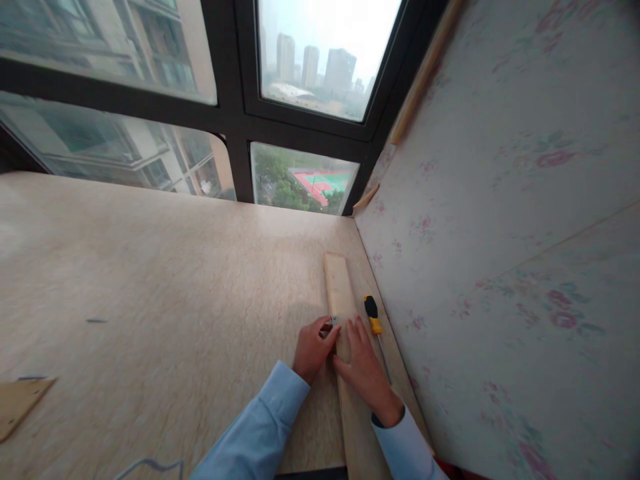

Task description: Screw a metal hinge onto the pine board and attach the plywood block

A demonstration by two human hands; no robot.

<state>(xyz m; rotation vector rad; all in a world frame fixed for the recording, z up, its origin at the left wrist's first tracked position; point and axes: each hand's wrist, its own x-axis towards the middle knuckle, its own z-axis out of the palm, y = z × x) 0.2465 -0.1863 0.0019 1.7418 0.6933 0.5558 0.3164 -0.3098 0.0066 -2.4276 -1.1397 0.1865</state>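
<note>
The marble-patterned ledge runs up to the dark window frame, its left side broad and open. Near the papered wall lies the long board. The left hand pinches a small metal piece at the board's left edge; the right hand rests ungripping on top. The screwdriver lies in the narrow strip between board and wall.
</note>
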